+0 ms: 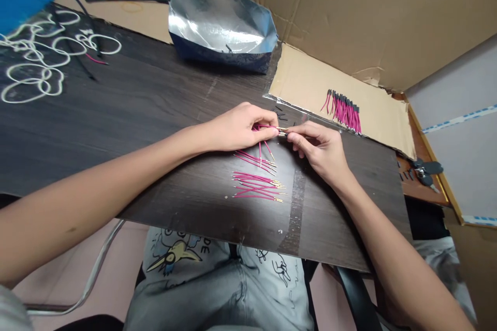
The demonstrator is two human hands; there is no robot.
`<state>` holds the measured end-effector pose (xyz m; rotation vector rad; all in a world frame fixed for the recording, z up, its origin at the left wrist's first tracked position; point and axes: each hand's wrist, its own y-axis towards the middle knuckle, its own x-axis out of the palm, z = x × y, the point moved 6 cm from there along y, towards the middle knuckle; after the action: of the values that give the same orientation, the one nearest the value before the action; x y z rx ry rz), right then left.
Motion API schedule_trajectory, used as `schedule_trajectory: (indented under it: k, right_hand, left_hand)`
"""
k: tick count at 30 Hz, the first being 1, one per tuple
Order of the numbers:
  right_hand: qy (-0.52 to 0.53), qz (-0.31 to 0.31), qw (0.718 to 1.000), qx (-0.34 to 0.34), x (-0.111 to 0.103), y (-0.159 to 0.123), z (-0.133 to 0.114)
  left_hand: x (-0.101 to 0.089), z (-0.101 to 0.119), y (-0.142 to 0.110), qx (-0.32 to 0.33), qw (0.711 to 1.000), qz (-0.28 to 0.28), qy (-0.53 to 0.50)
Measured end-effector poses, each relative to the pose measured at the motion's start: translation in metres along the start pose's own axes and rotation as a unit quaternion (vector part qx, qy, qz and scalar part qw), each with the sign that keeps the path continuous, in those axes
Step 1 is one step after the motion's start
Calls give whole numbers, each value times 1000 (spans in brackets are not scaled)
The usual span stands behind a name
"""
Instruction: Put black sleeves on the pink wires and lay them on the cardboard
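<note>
Bare forearms [89, 191] come in from the near edge of the table [135, 83], above the grey trousers [186, 295] of the seated person, and meet beyond its middle. The left hand [246, 126] holds a few pink wires [267, 125] in a thumb-and-finger pinch, their gold ends [282, 129] toward the right hand [322, 145], which is narrowed to a pinch on those ends; whether it also grips a small black piece cannot be told.

For such fine parts, a grip close to the metal should stop the wire bending, and a slow push in line with the pin looks safer than a sideways one. Resting both wrists would probably steady the tips, and keeping gold ends facing the same way should save turning.

Between the hands and the near edge lie loose pink wires [254, 186], gold ends toward the table's right edge, beside a strip of tape [297, 212]. Small black pieces [281, 114] lie just beyond the hands. At the far edge stands a silver-lined bag [225, 59]; right of it, a cardboard sheet [297, 77] carries a row of black-ended wires [345, 111]. White cord loops [34, 81] fill the far left corner. Keys [427, 169] lie past the right edge, and tall cardboard [349, 10] walls the back.
</note>
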<state>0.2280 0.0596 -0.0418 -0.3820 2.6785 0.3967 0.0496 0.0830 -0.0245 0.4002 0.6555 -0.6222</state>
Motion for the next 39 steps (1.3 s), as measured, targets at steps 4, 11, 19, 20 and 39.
schedule_trajectory:
  k: [4, 11, 19, 20, 39]
  right_hand:
    - [3, 8, 1000, 8, 3, -1, -5]
    - [203, 25, 973, 110, 8, 3, 6]
    - [211, 40, 972, 90, 5, 4, 0]
    - [213, 38, 972, 88, 6, 4, 0]
    - [330, -137, 925, 127, 13, 1, 5]
  left_hand:
    - [1, 2, 0, 5, 1000, -1, -6]
    - [3, 5, 0, 1, 999, 0, -51]
    - [2, -1, 2, -32, 995, 38, -88]
    - [2, -1, 2, -32, 994, 30, -101]
    - [11, 11, 3, 3, 982, -47, -185]
